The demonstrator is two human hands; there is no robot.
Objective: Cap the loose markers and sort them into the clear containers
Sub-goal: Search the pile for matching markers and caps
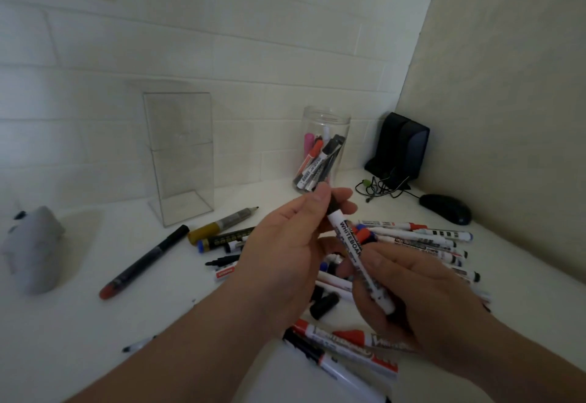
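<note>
I hold a white whiteboard marker point(350, 244) tilted above the pile. My left hand point(285, 250) pinches its black cap end at the top. My right hand point(409, 301) grips the lower barrel. Several loose markers point(421, 237) and caps lie scattered on the white table under and around my hands. A round clear jar point(326, 126) at the back holds several markers. A tall clear rectangular box point(180, 155) stands empty to its left.
A long black marker with a red end point(146, 260) lies on the left. A grey soft object point(35, 247) sits at the far left. A black speaker point(402, 145), its cables and a black mouse point(445, 207) fill the back right corner by the wall.
</note>
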